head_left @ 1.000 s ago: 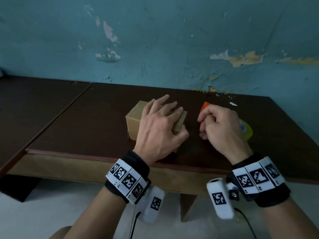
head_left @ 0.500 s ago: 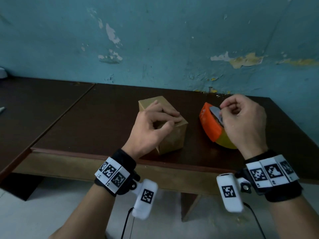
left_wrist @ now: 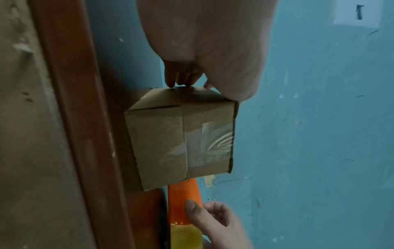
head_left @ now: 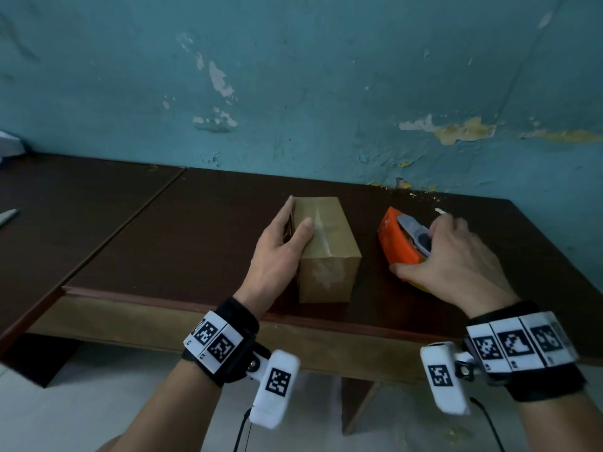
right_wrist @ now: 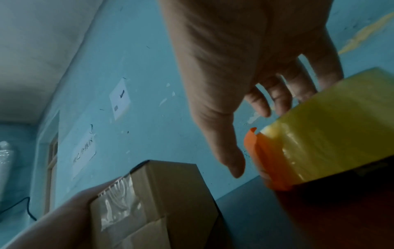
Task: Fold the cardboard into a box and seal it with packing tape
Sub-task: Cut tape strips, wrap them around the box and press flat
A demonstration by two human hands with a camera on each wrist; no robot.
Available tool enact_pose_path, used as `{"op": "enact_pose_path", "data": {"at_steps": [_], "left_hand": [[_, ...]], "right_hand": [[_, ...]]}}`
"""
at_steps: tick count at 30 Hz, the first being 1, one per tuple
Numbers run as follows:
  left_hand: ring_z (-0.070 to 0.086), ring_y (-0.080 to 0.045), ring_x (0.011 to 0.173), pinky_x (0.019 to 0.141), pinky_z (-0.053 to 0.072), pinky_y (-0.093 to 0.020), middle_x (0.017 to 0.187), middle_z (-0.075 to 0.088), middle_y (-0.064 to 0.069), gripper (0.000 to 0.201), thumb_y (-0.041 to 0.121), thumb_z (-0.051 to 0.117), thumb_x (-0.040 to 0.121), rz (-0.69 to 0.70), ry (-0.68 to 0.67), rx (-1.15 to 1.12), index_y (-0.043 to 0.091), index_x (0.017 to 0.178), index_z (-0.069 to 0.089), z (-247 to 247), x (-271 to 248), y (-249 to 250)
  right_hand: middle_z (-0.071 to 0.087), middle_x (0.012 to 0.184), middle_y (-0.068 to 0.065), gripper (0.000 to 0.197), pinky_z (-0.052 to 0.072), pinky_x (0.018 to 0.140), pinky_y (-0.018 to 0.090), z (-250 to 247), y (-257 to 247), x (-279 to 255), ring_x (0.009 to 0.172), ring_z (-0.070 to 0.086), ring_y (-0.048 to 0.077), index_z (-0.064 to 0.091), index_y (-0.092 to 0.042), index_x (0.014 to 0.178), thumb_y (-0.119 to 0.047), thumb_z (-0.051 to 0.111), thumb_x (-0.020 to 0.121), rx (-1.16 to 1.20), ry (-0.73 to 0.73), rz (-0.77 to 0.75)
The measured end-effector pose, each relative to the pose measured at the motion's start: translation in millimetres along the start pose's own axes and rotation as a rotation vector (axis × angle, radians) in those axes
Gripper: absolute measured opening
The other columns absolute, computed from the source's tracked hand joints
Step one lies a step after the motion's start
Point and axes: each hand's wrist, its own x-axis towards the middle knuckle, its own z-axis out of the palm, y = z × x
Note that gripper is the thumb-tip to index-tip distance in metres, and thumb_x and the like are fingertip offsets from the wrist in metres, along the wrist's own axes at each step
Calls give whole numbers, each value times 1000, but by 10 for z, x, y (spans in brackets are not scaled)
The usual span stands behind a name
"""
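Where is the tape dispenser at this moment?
In the head view, the tape dispenser stands on the table at the right, just beside the box, under the right hand.
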Motion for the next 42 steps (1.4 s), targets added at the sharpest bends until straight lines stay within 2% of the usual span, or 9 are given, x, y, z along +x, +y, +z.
{"op": "enact_pose_path", "data": {"at_steps": [6, 9, 12, 16, 19, 22, 29, 39, 42], "left_hand": [[24, -11, 159, 123, 36, -38, 175, 16, 10, 115, 73, 75, 72, 59, -191, -15, 43, 166, 15, -14, 3, -54], [33, -14, 155, 122, 41, -44, 166, 32, 15, 126, 70, 86, 67, 72, -211, 103, 42, 166, 13, 16, 12, -105], [44, -1, 143, 117, 44, -34, 149, 41, 31, 120, 65, 86, 70, 72, -185, 59, 38, 166, 18, 0, 1, -99], [49, -4, 142, 119, 44, -44, 155, 52, 13, 85, 71, 65, 80, 140, -33, -52, 31, 153, 49, -75, -9, -49], [63, -23, 130, 115, 44, -58, 133, 71, -3, 60, 61, 55, 93, 247, 60, -193, 14, 128, 69, -184, 26, 38], [74, -30, 112, 100, 56, -47, 115, 77, -16, 59, 57, 51, 96, 202, 15, -325, 5, 117, 70, -299, 55, 231], [73, -25, 75, 74, 64, -37, 86, 75, -15, 83, 73, 60, 88, 193, -428, -348, -8, 107, 69, -385, -5, 373], [71, -19, 64, 65, 63, -30, 89, 69, -15, 95, 62, 73, 85, 155, -420, -605, -22, 124, 50, -405, 20, 248], [70, -17, 62, 64, 62, -28, 84, 69, -12, 60, 47, 79, 87, 118, -439, -665, -7, 110, 65, -397, 27, 194]], "right_hand": [[53, 91, -3, 41, 45, 73, 34, 57, 60, 14, 87, 57, 18, 59, -21, 113, -50, 74, 89, 104, -77, 14], [65, 84, 3, 29, 44, 62, 31, 17, 153, -4, 72, 60, 16, 66, -12, 91, -39, 73, 93, 529, 133, -58], [66, 66, 8, 40, 48, 61, 36, -64, 204, -52, 60, 65, 25, 64, -5, 75, -40, 67, 92, 897, 290, -188], [50, 68, 39, 48, 41, 62, 37, -204, 206, -114, 59, 53, 48, 49, 14, 70, -30, 58, 88, 1123, 362, -408], [55, 62, 33, 35, 49, 60, 30, -348, 188, -171, 56, 59, 46, 59, 10, 70, -19, 51, 88, 1288, 269, -531], [65, 58, 13, 27, 53, 58, 22, -437, 128, -249, 55, 67, 32, 63, 5, 80, -14, 44, 85, 1362, 194, -609], [38, 64, 48, 63, 34, 43, 49, -414, -56, -314, 52, 43, 58, 42, 29, 87, -32, 55, 77, 1345, 40, -778], [40, 64, 38, 57, 38, 49, 45, -340, -201, -338, 54, 46, 54, 50, 22, 80, -34, 55, 75, 1319, 86, -819], [45, 64, 32, 51, 43, 53, 35, -325, -217, -336, 55, 50, 50, 54, 17, 79, -34, 55, 75, 1338, 92, -819]]}}
